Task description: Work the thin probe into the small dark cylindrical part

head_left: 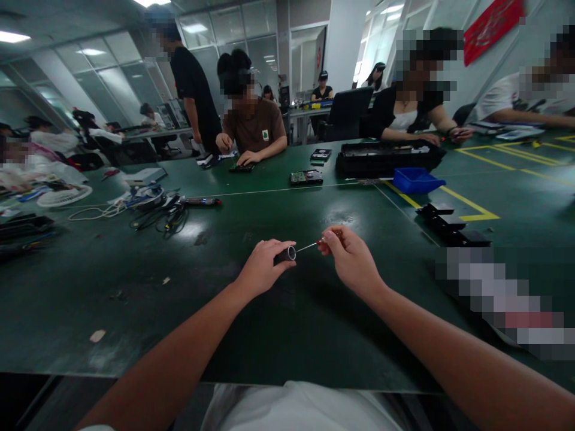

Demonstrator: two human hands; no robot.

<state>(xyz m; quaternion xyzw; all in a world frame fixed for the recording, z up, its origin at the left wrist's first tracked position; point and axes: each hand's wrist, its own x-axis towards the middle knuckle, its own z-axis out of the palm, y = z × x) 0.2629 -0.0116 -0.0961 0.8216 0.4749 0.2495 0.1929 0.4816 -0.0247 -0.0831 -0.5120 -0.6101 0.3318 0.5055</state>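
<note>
My left hand (263,268) is closed around a small dark cylindrical part (285,255) with a pale ring at its open end, which faces right. What kind of part it is cannot be made out. In my right hand (353,257) a thin screwdriver (306,246) is pinched by its reddish handle. Its metal shaft points left and its tip reaches the ringed end of the cylinder; whether it touches or goes inside is too small to tell. Both hands are held above the green table (269,335).
Cables (166,209) and a pen-like tool (202,202) lie at left. Ahead are a hard drive (306,177), a long black housing (389,158) and a blue tray (415,180). Black brackets (451,224) lie at right. A co-worker (256,129) handles parts across the table.
</note>
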